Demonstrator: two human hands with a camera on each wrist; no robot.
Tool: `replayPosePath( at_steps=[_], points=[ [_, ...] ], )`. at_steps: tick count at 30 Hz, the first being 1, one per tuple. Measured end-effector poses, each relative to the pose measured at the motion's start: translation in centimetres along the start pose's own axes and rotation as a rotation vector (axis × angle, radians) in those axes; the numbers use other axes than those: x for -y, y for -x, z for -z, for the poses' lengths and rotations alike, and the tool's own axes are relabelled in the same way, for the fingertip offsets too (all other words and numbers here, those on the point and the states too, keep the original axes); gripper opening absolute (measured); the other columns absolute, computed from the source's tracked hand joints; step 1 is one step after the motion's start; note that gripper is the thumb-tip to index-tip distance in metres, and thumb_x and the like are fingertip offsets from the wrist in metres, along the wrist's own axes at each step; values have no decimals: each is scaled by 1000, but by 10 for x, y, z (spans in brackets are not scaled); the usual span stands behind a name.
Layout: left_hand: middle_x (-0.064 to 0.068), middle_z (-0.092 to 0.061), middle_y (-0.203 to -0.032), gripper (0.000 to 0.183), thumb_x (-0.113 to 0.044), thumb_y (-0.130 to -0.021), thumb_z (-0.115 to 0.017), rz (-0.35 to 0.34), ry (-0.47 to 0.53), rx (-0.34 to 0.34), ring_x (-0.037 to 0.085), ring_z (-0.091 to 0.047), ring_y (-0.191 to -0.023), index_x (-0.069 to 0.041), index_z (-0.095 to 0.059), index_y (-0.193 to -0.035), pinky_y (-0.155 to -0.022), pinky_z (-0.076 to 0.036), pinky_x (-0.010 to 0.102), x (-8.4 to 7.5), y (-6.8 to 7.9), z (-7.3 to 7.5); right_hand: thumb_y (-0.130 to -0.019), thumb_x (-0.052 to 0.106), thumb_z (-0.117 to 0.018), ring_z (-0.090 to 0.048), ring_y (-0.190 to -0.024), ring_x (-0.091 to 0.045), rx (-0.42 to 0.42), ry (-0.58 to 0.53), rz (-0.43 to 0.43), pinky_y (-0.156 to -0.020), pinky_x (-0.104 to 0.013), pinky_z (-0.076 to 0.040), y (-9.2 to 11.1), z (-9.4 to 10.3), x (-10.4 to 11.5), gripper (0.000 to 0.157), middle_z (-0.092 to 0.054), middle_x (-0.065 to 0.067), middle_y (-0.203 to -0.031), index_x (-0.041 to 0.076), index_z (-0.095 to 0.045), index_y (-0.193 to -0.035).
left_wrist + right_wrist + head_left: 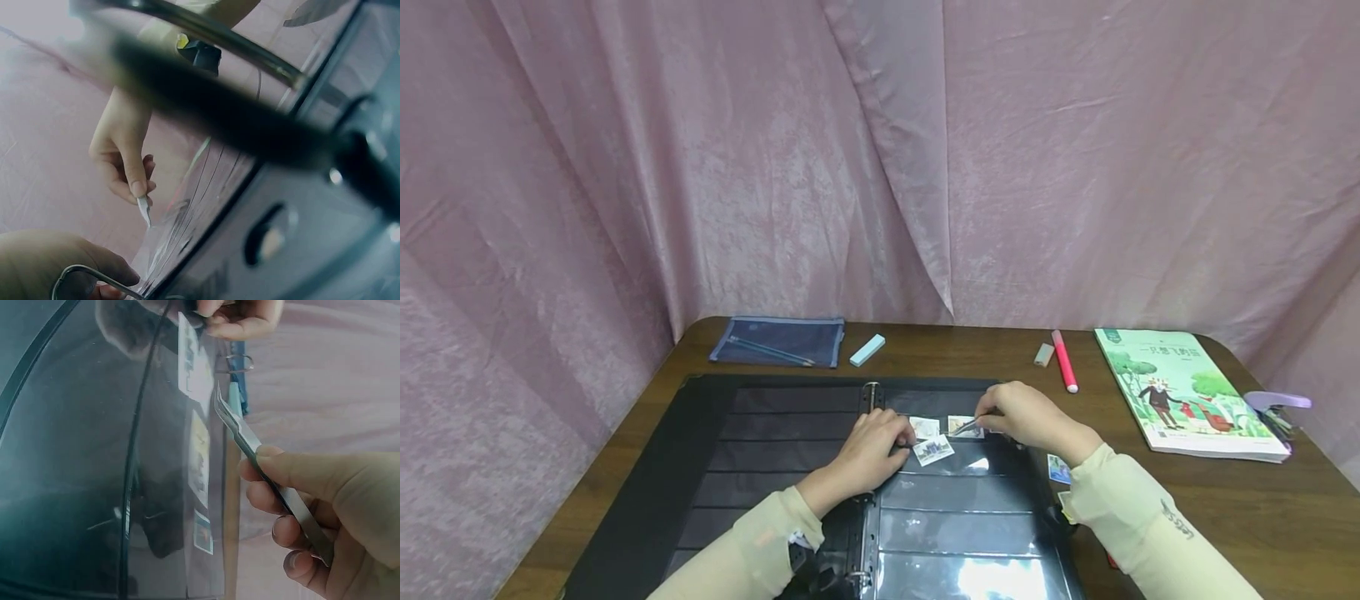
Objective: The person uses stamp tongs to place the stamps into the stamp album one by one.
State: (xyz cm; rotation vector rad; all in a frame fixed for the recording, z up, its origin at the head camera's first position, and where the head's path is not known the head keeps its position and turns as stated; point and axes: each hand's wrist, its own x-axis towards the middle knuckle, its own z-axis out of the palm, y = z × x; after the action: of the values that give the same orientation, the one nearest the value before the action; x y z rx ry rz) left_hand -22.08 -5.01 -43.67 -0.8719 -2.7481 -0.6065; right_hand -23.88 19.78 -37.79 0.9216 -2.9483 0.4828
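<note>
Pink curtains point(760, 167) hang behind a brown counter point(1187, 500). Along its far edge lie a blue mesh pouch point(823, 337), a pale blue block point(867, 350), a small eraser point(1043, 355) and a red marker point(1064, 361); at right, a purple-handled tool point(1277, 402) touches a green-covered book point(1195, 375). Right sleeve point(1138, 508) partly hides a blue stamp point(1058, 469) beside the black album point(632, 500); a blurred dark band crosses the left wrist view. Cover title and sleeve lettering are too small to read. White stamps point(933, 450) lie high on the album's right-hand page. Right hand point(1026, 414): grip clamped on metal tweezers point(295, 503), tips near those stamps. Left hand point(867, 450) rests by the rings point(871, 396); whether its grip pinches anything, I cannot tell.
</note>
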Motion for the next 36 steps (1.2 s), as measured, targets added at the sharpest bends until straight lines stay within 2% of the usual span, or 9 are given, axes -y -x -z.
replayPosePath(
  at_steps=[5, 9, 25, 36],
  points=[
    [-9, -49, -77, 11, -19, -76, -66, 0, 1, 4, 7, -41, -77, -22, -58, -83, -75, -31, 25, 0, 1, 1, -78, 17, -67, -58, -71, -7, -1, 84, 10, -62, -27, -46, -5, -3, 3, 4, -67, 5, -80, 15, -70, -79],
    [-10, -48, -77, 10, -19, -76, -66, -1, -4, 5, 7, -41, -77, -22, -58, -83, -75, -32, 25, -1, 0, 1, -78, 18, -67, -55, -67, -4, 12, 110, -9, -59, -25, -44, -4, -2, 4, 4, -67, 6, -79, 16, -70, -78],
    [-9, -49, -77, 11, -18, -76, -66, -6, -10, -6, 6, -40, -76, -22, -59, -84, -74, -31, 25, 0, 1, -2, -78, 15, -67, -45, -58, 0, 96, 67, 40, -55, -19, -39, -1, 6, 0, 8, -59, 12, -66, 17, -67, -69],
    [-9, -48, -77, 10, -19, -77, -66, 0, -8, -1, 7, -40, -77, -23, -59, -83, -74, -31, 25, 1, 1, -1, -76, 15, -69, -45, -57, 1, 62, 40, 80, -54, -18, -39, 0, 13, -6, 4, -60, 11, -65, 16, -68, -71]
  ],
)
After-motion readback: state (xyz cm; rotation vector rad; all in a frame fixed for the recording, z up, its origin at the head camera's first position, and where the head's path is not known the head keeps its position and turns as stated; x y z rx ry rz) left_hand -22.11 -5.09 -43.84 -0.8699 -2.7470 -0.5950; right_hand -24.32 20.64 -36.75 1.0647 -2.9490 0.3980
